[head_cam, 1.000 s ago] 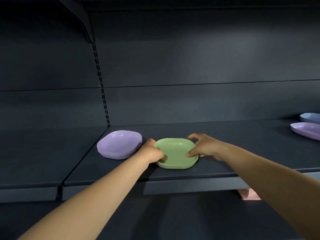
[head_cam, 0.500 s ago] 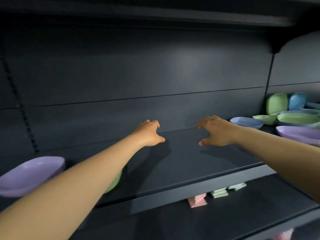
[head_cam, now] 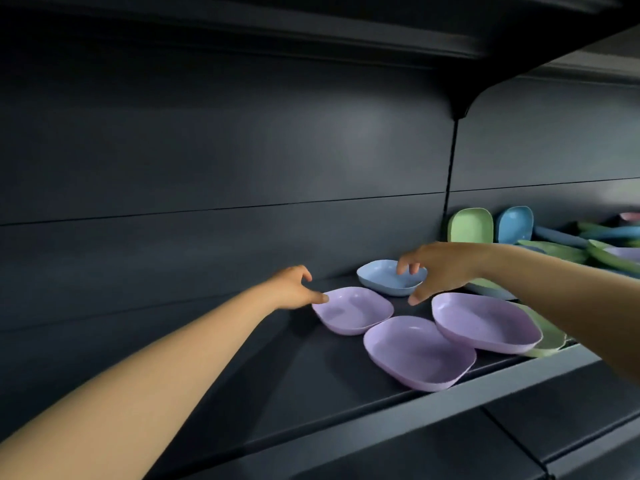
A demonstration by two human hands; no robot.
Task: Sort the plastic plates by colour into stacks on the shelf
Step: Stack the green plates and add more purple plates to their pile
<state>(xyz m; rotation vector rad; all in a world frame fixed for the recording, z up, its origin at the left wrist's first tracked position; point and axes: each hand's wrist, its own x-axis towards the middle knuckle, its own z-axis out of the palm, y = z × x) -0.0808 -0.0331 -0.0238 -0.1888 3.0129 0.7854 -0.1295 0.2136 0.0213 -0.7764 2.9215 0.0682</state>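
While my left hand (head_cam: pixel 294 287), open, touches the rim of the small lilac plastic plate (head_cam: pixel 353 310) on the dark shelf (head_cam: pixel 277 375), my open right hand (head_cam: pixel 440 268) hovers over the blue plastic plate (head_cam: pixel 388 280); I should grip each rim firmly.

1 head view looks forward and down along both arms at the shelf (head_cam: pixel 311 382), close in; plates (head_cam: pixel 419 351) lie just beyond the left hand (head_cam: pixel 294 289).

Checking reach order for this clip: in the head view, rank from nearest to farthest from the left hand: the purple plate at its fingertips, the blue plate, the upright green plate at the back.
From the left hand:
1. Purple plate, at its fingertips.
2. Blue plate, to its right, under the right hand.
3. Upright green plate, far right against the back wall.
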